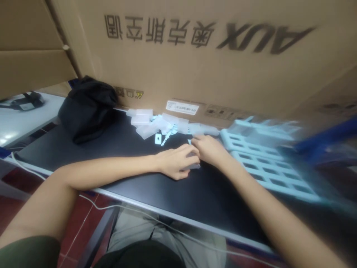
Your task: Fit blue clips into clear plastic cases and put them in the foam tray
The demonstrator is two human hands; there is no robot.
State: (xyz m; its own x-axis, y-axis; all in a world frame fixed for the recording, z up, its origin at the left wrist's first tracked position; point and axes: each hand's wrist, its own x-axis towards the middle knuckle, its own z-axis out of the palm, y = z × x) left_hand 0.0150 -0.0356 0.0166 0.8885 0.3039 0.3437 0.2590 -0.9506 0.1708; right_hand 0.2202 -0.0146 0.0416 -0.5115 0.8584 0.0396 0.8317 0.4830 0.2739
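Note:
My left hand is closed over the table, its fingers curled round a translucent plastic sleeve that shows below the fingertips. Right beside it, my right hand is pinched, with a small light-blue piece at its fingertips, mostly hidden. Just beyond the hands lies a loose pile of frosted plastic sleeves. Light-blue plastic parts lie among them, including a square tag with a hole and a thin strap.
Light-blue slotted racks stand on the right of the black table, with translucent sleeves on the far one. A black cloth bag sits at the left. A large cardboard box walls off the back. A white cable hangs along the front edge.

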